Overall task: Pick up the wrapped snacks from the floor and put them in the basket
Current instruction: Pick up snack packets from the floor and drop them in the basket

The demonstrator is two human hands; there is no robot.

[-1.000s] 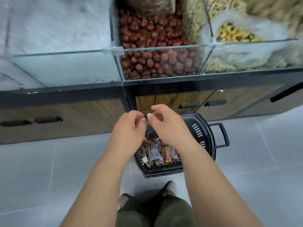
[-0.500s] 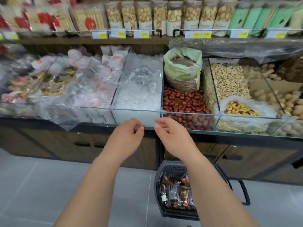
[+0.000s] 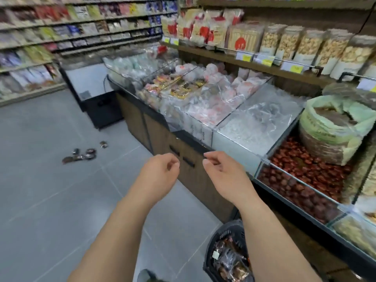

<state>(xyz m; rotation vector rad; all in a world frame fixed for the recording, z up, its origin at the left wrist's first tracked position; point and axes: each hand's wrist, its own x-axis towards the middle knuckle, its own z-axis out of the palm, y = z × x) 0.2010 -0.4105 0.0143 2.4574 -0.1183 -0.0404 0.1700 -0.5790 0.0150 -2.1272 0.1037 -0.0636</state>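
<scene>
Left hand: the left hand [image 3: 159,173] is raised in front of the wooden face of the display counter [image 3: 203,186], forearm stretched forward, fingers loosely curled, thumb close to the forefinger; it grasps nothing.
Right hand: the right hand [image 3: 222,174] is at the same height, beside the left and apart from it, just below the counter's dark top edge; its fingers are loosely curled and it is empty too.
Snacks on the floor: a small scatter of dark wrapped snacks [image 3: 81,155] lies on the grey floor tiles [image 3: 50,200], well out from the counter's far left end.
Basket: a black basket [image 3: 227,231] stands at the foot of the counter, partly hidden by the right forearm.
Snacks in basket: clear-wrapped brown pieces [image 3: 230,259] are heaped inside it.
</scene>
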